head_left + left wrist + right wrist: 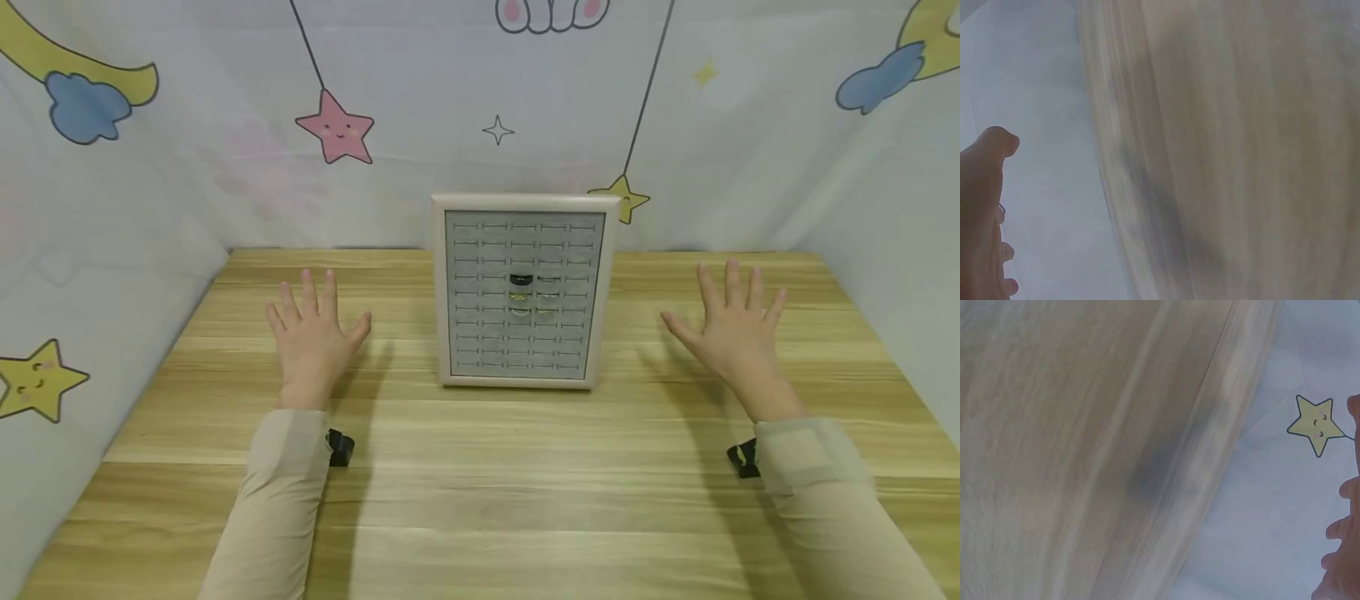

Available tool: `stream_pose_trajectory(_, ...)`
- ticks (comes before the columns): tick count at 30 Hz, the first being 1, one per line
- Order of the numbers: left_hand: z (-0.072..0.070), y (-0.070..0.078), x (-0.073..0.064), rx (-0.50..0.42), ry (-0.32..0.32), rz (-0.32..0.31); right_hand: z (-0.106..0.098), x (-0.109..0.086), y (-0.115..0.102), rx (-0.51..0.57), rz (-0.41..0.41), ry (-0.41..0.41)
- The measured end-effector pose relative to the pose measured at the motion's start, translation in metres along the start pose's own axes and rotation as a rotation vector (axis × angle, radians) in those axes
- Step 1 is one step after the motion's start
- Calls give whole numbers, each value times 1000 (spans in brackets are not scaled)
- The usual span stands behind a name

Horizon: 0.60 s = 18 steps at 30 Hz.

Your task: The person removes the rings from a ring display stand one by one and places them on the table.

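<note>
A white-framed display board (480, 350) with a grey slotted panel stands upright at the middle back of the table in the head view. Near its centre sit several rings: a black ring (521, 280), gold-coloured ones such as the gold ring (519, 297), and silvery ones such as the silver ring (549, 279). To the left of the board, my left hand (311, 342) is spread with straight fingers, holding nothing. My right hand (735, 337), on the board's other side, is likewise spread and bare. Each wrist view shows only part of its hand, at the frame's edge.
The wood-grain table (480, 500) reaches back to a white curtain (420, 100) printed with stars, moons and clouds, which also hangs along both sides. Small black devices, a left one (341, 448) and a right one (744, 459), are at the wrists by the sleeves.
</note>
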<state>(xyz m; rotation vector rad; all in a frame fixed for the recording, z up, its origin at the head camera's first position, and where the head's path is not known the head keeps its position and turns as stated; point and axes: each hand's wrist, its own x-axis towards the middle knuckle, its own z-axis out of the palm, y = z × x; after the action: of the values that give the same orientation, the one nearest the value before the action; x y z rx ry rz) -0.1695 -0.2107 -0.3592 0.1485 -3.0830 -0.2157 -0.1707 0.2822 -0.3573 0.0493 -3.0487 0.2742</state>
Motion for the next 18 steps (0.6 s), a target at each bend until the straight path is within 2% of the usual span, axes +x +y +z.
stream_pose_trajectory(5, 1, 1, 0, 9, -5, 7, -3, 1, -5, 29, -10, 49)
stream_pose_trajectory(9, 4, 2, 0, -13, 38, 20, -5, 0, -14, 82, -47, 169)
stream_pose_trajectory(13, 7, 5, 0, -113, 107, 40, -6, 1, -27, 182, -87, 320)
stream_pose_trajectory(18, 9, 11, 1, -276, 208, 88, -9, 2, -44, 306, -112, 449)
